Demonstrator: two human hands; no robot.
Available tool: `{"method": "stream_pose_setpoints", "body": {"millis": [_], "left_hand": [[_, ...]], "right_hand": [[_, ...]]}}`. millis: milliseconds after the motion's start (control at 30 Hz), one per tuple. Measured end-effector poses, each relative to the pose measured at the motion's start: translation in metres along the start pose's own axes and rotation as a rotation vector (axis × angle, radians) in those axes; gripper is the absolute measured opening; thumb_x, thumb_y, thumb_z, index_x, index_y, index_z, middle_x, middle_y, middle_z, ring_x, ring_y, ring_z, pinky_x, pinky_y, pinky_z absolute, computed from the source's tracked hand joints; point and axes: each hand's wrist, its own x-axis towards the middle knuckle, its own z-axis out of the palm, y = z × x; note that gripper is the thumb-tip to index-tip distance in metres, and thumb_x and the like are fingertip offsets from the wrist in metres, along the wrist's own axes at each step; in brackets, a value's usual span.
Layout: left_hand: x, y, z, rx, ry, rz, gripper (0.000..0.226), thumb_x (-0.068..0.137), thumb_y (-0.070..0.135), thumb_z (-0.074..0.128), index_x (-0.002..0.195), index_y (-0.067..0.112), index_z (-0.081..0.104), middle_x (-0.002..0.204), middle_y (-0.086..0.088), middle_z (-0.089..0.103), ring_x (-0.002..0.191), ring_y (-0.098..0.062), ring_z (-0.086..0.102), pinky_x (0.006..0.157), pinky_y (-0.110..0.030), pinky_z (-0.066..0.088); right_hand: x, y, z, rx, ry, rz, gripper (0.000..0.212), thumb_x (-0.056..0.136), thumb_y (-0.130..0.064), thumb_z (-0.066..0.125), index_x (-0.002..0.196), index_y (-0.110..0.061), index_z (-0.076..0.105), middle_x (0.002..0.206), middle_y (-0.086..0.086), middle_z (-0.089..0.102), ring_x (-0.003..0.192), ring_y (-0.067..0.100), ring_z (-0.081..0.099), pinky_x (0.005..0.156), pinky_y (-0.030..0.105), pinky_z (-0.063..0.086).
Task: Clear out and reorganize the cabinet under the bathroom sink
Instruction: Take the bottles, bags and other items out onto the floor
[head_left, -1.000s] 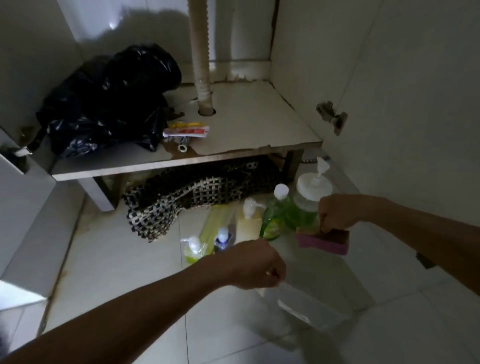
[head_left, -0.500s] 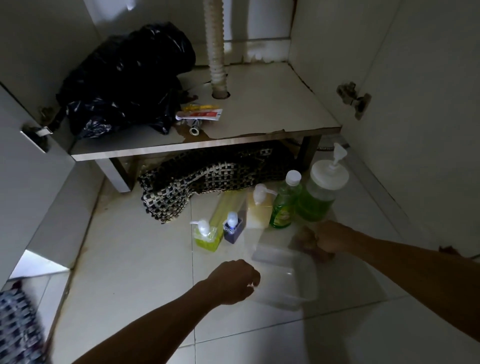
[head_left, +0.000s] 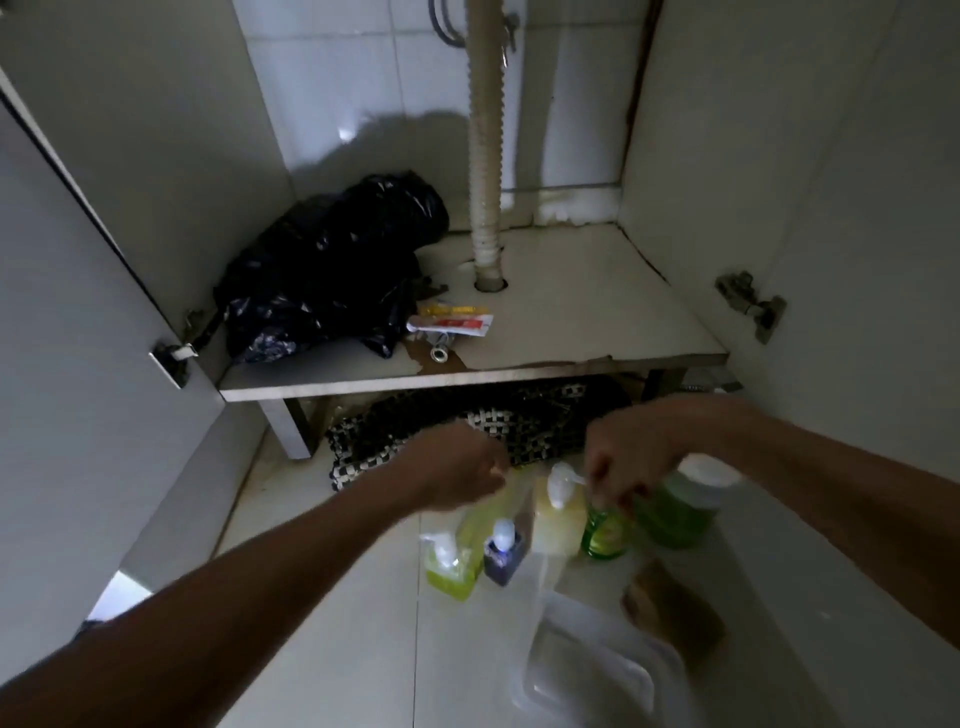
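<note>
The cabinet floor carries a black rubbish bag, a red-and-white tube and a small metal ring. On the tiles in front stand several soap bottles: a lime pump bottle, a small purple one, a yellow pump bottle, a green bottle and a large green jar. My left hand hovers above them with curled fingers, holding nothing. My right hand hangs over the green bottle, fingers loose. A clear plastic container and a sponge lie on the floor.
A ribbed drain pipe passes down through the cabinet floor at mid-back. A black-and-white woven mat is stuffed under the cabinet. Both doors stand open, the left door and the right door with its hinge.
Both hands have let go of the clear container and the sponge, now on the floor, and have risen over the bottles. The view tilted up into the cabinet.
</note>
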Motion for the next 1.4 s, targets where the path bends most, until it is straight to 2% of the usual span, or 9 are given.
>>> {"method": "stream_pose_setpoints", "body": {"millis": [133, 233, 333, 433, 667, 800, 933, 1233, 1400], "left_hand": [[0.020, -0.052, -0.066, -0.273, 0.338, -0.356, 0.018, 0.087, 0.023, 0.064, 0.095, 0.011, 0.075, 0.099, -0.008, 0.073, 0.095, -0.022, 0.067, 0.076, -0.024, 0.047], [0.028, -0.079, -0.069, -0.345, 0.294, -0.576, 0.022, 0.084, 0.026, 0.069, 0.092, 0.006, 0.075, 0.095, -0.015, 0.073, 0.094, -0.028, 0.068, 0.082, -0.034, 0.052], [0.041, -0.091, -0.058, -0.291, 0.236, -0.657, 0.022, 0.080, 0.027, 0.073, 0.090, 0.008, 0.075, 0.094, -0.012, 0.073, 0.094, -0.026, 0.067, 0.080, -0.032, 0.052], [0.060, -0.093, -0.050, -0.331, 0.292, -0.679, 0.024, 0.081, 0.029, 0.070, 0.093, 0.008, 0.075, 0.096, -0.011, 0.074, 0.096, -0.024, 0.067, 0.076, -0.028, 0.049], [0.101, -0.079, -0.039, -0.251, 0.352, -0.667, 0.036, 0.085, 0.037, 0.060, 0.103, 0.006, 0.067, 0.100, -0.012, 0.070, 0.095, -0.029, 0.066, 0.067, -0.025, 0.040], [0.111, -0.079, -0.030, -0.146, 0.330, -0.696, 0.031, 0.090, 0.036, 0.052, 0.109, 0.015, 0.064, 0.107, -0.009, 0.068, 0.095, -0.028, 0.065, 0.073, -0.030, 0.048], [0.117, -0.078, -0.024, -0.122, 0.322, -0.704, 0.028, 0.090, 0.027, 0.051, 0.108, 0.009, 0.063, 0.110, -0.011, 0.064, 0.100, -0.029, 0.062, 0.078, -0.030, 0.048], [0.124, -0.081, -0.017, -0.110, 0.354, -0.737, 0.026, 0.093, 0.029, 0.049, 0.106, 0.008, 0.058, 0.108, -0.010, 0.064, 0.098, -0.027, 0.062, 0.073, -0.028, 0.044], [0.137, -0.086, -0.022, -0.124, 0.321, -0.776, 0.029, 0.091, 0.029, 0.053, 0.113, 0.011, 0.057, 0.114, -0.010, 0.063, 0.103, -0.027, 0.063, 0.084, -0.034, 0.051]], "right_hand": [[0.011, -0.004, -0.070, 0.080, 0.578, -0.050, 0.010, 0.087, -0.026, 0.063, 0.082, -0.022, 0.070, 0.075, -0.009, 0.072, 0.062, 0.002, 0.063, 0.060, 0.015, 0.046], [0.045, 0.004, -0.098, 0.244, 0.772, 0.015, 0.009, 0.086, -0.024, 0.065, 0.083, -0.017, 0.070, 0.086, -0.002, 0.072, 0.069, 0.006, 0.061, 0.059, 0.017, 0.044], [0.091, 0.013, -0.104, 0.275, 0.931, 0.139, 0.023, 0.084, -0.032, 0.066, 0.101, -0.017, 0.067, 0.109, 0.005, 0.065, 0.096, 0.018, 0.060, 0.078, 0.026, 0.047], [0.132, 0.011, -0.092, 0.262, 0.971, 0.114, 0.043, 0.088, -0.033, 0.061, 0.127, -0.016, 0.052, 0.127, 0.009, 0.055, 0.115, 0.025, 0.053, 0.092, 0.030, 0.043], [0.192, -0.002, -0.090, 0.149, 0.944, 0.041, 0.067, 0.090, -0.041, 0.054, 0.146, -0.017, 0.026, 0.148, 0.009, 0.031, 0.126, 0.032, 0.042, 0.100, 0.041, 0.038], [0.207, -0.002, -0.090, 0.214, 0.939, 0.029, 0.062, 0.088, -0.041, 0.056, 0.140, -0.016, 0.034, 0.139, 0.009, 0.039, 0.121, 0.031, 0.045, 0.097, 0.040, 0.040], [0.211, -0.003, -0.091, 0.178, 0.957, 0.053, 0.052, 0.091, -0.036, 0.055, 0.135, -0.013, 0.041, 0.129, 0.012, 0.043, 0.116, 0.030, 0.046, 0.096, 0.039, 0.040], [0.211, 0.003, -0.085, 0.141, 0.984, 0.151, 0.037, 0.095, -0.022, 0.051, 0.128, -0.009, 0.042, 0.127, 0.013, 0.046, 0.114, 0.028, 0.050, 0.096, 0.034, 0.039], [0.202, 0.007, -0.087, 0.230, 0.964, 0.154, 0.032, 0.094, -0.021, 0.053, 0.122, -0.007, 0.048, 0.124, 0.014, 0.050, 0.113, 0.028, 0.053, 0.093, 0.034, 0.042]]}}
